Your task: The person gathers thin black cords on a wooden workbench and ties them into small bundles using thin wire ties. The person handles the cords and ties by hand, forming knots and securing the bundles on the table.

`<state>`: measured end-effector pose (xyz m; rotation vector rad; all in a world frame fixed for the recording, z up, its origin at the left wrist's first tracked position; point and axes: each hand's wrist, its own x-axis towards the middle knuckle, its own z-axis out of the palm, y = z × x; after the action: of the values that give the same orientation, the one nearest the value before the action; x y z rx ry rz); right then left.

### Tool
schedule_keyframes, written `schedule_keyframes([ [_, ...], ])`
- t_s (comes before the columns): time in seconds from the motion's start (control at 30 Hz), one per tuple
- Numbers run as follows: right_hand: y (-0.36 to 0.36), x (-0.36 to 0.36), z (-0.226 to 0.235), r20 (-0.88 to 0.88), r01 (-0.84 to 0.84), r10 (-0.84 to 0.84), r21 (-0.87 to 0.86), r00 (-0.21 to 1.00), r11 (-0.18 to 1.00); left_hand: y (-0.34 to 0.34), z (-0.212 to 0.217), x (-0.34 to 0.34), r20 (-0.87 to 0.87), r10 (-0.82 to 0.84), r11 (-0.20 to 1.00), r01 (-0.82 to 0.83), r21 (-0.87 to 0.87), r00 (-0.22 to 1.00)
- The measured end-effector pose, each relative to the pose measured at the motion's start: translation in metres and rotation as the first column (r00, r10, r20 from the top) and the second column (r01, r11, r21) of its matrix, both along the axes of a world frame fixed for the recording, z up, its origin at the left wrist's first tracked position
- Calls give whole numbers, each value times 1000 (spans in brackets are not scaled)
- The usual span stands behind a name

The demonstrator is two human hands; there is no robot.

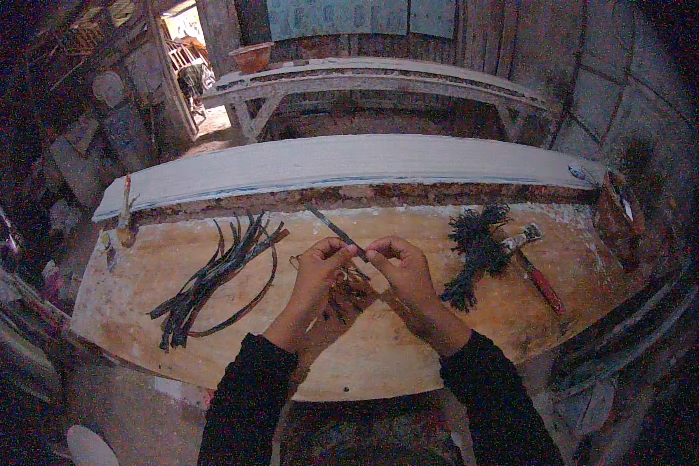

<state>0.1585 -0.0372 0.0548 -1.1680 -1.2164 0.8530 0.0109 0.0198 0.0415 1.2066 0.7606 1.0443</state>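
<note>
A thin dark strip [330,224] slants up and to the left from between my fingertips, over the middle of a wooden board table [396,353]. My left hand [312,283] pinches it between thumb and forefinger. Close beside, my right hand [413,281] grips its lower end in the same way. Under my hands lie some thin brown scraps [348,293], partly hidden. To the left rests a loose bundle of long dark strips [221,283]. A heap of short, dark, bunched pieces [478,248] sits to the right.
Beside the heap lies a red-handled flat tool [546,289]. A long pale board [349,165] runs along the table's far edge. A brush [125,221] stands at the far left, a brown container [620,211] at the far right. Behind, a bench [396,74] bears a bowl [252,57].
</note>
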Motion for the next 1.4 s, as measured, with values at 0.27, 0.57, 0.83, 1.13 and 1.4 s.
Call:
schedule_keyframes([
  [0.27, -8, -2, 14, 95, -17, 22, -53, 995, 998, -4, 3, -1, -45, 67, 993, -62, 98, 997],
  [0.57, -5, -1, 3, 154, 34, -47, 83, 987, 996, -6, 2, 3, 23, -18, 999, 17, 37, 1000],
  [0.83, -8, -2, 3, 244, -12, -11, 93, 970, 996, -8, 5, 1, 4, 86, 996, -86, 18, 996],
  [1.13, -13, -12, 7, -86, -106, 107, 18, 991, 994, 0, 1, -5, 32, 69, 996, -67, -66, 997],
  [1.4, -13, -11, 12, -32, -68, 69, 10, 997, 998, 0, 1, -4, 104, 45, 993, -33, -111, 994],
])
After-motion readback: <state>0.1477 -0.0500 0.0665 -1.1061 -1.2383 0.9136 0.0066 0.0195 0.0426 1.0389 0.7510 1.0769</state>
